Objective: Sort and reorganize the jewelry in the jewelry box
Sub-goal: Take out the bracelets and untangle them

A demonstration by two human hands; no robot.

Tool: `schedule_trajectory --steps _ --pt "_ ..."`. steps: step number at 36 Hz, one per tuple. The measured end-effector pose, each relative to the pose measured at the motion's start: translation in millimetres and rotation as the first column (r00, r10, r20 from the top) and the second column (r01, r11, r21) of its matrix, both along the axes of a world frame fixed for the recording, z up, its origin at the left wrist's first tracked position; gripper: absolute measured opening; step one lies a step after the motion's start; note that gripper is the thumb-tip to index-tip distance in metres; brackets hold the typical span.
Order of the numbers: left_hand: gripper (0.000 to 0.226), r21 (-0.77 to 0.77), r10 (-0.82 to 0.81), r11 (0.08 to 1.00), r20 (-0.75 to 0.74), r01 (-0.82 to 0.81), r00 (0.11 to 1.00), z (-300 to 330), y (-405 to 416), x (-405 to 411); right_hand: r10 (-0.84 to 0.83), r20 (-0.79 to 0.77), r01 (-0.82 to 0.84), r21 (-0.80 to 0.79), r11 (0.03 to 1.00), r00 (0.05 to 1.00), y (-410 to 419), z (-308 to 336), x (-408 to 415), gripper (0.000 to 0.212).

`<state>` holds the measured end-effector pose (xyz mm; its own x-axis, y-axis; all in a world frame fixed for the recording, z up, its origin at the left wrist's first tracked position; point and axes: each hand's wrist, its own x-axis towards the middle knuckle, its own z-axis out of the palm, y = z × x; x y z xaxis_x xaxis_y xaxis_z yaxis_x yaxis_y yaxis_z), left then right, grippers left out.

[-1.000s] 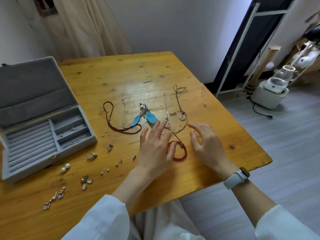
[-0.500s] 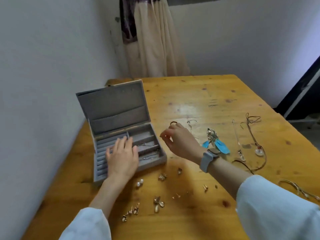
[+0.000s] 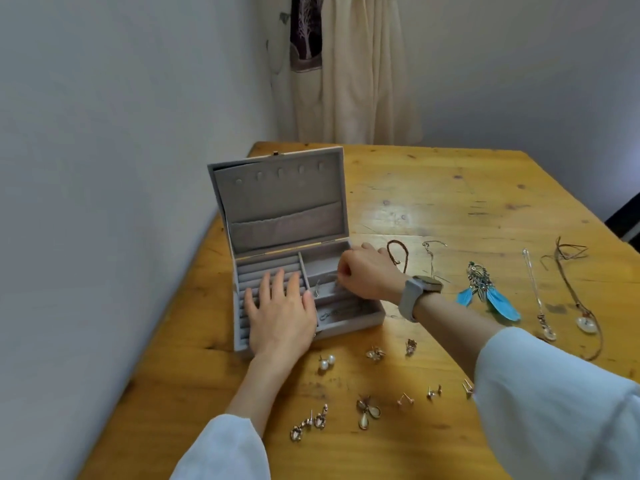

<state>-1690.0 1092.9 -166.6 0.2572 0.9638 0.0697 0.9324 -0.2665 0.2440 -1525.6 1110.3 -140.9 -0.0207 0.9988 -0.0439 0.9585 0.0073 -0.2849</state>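
Observation:
The grey velvet jewelry box (image 3: 346, 328) stands open on the wooden table (image 3: 450, 202), its lid (image 3: 280, 202) upright. My left hand (image 3: 280, 313) rests flat, fingers straight, on the ring rolls in the box's left half. With curled fingers, my right hand (image 3: 367, 275) hovers over the right compartments and pinches a thin silver chain (image 3: 325, 283) that trails into the middle compartment. Another fine chain (image 3: 341, 311) lies in the front compartment.
Right of the box lie a brown beaded necklace (image 3: 398, 251), blue feather earrings (image 3: 485, 292), a silver pendant necklace (image 3: 535, 292) and a cord necklace (image 3: 571, 282). Pearl studs (image 3: 326, 362) and several small earrings (image 3: 367, 412) lie in front. A wall runs along the left.
My view swung left from the necklaces to the box. My left hand came down flat on the ring rolls, and my right hand moved from the table to over the box's right compartments.

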Motion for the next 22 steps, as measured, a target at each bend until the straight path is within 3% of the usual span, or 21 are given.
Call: schedule_trajectory --steps 1,3,5,9,15,22 --pt "0.049 0.010 -0.001 1.000 0.024 0.000 1.000 0.2 0.1 -0.6 -0.023 -0.185 0.025 0.010 1.000 0.983 -2.3 1.4 3.3 0.018" --pt "0.046 0.045 -0.006 0.999 0.110 0.001 0.994 0.7 0.7 -2.1 -0.055 -0.518 0.103 0.065 0.993 0.853 -10.2 7.6 7.6 0.010" --pt "0.038 0.108 -0.045 0.994 0.208 0.023 0.977 1.7 1.5 -3.3 -0.026 -0.663 0.215 0.205 0.955 0.748 -20.6 16.2 11.3 0.009" --pt "0.017 0.252 -0.213 0.954 0.194 0.161 0.958 8.8 4.4 4.8 0.049 -0.687 0.289 0.369 0.883 0.725 -37.9 23.2 21.9 0.008" --pt "0.023 0.118 -0.343 0.927 -0.116 0.356 0.932 23.9 4.3 32.0 0.037 -0.686 0.337 0.403 0.851 0.727 -59.7 17.8 38.7 0.012" --pt "0.022 0.121 -0.377 0.903 -0.230 0.411 0.897 21.8 6.5 40.3 0.037 -0.727 0.353 0.376 0.857 0.685 -81.8 14.6 51.6 0.014"
